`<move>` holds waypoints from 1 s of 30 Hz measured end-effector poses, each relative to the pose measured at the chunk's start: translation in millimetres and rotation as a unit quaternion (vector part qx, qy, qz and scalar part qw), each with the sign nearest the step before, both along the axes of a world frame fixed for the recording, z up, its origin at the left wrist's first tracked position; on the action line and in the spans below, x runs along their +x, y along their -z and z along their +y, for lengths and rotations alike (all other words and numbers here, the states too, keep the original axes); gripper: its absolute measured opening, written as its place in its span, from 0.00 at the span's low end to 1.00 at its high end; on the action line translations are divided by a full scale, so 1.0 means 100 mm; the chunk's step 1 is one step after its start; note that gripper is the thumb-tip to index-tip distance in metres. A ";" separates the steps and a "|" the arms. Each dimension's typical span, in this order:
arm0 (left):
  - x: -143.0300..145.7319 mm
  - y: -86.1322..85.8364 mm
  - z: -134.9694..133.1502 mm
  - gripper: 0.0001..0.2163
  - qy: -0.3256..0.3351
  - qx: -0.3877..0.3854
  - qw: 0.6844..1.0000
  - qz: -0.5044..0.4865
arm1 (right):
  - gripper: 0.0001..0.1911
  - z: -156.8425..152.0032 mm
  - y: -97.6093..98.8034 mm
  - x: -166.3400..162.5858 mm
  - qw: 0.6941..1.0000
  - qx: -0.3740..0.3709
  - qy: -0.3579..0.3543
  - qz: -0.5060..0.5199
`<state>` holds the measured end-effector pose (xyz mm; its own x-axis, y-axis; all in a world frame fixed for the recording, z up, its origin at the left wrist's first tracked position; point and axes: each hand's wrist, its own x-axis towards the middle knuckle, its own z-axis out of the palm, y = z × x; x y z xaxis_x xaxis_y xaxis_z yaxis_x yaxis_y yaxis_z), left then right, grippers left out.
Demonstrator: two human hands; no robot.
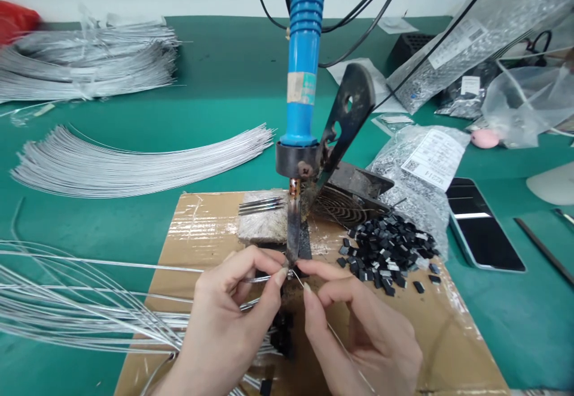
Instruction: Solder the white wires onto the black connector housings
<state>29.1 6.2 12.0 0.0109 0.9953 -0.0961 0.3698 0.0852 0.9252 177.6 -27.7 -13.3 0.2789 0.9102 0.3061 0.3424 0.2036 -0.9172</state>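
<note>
A soldering iron (301,85) with a blue handle points straight down in a black metal clamp (343,127), its tip (293,228) low between my hands. My left hand (237,312) is closed, pinching the end of a thin grey wire (262,279) beside the tip. A small metallic part shows at that end, too small to name. Between thumb and forefinger, my right hand (359,318) pinches a strand of solder wire (338,339), whose upper end reaches the iron's tip. Both hands are over a cardboard sheet (197,216).
Loose wires (89,300) spread at left; wire bundles (143,165) lie behind. Small black pieces (390,252) are heaped right of the iron, near a fan (345,201) and bubble-wrap bag (408,163). A phone (487,228) and dark stick (545,252) lie farther right.
</note>
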 end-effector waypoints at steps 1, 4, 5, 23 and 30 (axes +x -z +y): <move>-0.01 0.01 -0.01 0.07 0.000 -0.001 1.000 0.004 | 0.09 0.00 0.00 0.00 1.000 0.003 -0.002 0.000; -0.02 0.02 -0.03 0.07 -0.004 0.001 1.000 0.009 | 0.09 0.00 0.01 0.00 1.000 0.004 -0.003 -0.003; -0.02 0.02 -0.03 0.07 -0.004 0.001 1.000 0.010 | 0.09 0.00 0.01 0.00 1.000 0.001 0.000 -0.003; -0.27 0.31 -0.14 0.08 0.074 0.038 0.987 0.138 | 0.10 -0.16 0.22 0.70 0.993 -0.096 0.065 -0.007; -0.58 0.26 -0.11 0.05 0.065 0.199 0.945 0.252 | 0.09 -0.24 0.49 1.02 0.989 -0.078 0.117 -0.037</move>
<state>-29.4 -4.7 -13.6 0.1882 0.9471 0.2601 0.7548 -0.3089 0.5786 279.4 -51.9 -62.3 0.4703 0.8607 0.1950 0.4308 -0.0311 -0.9019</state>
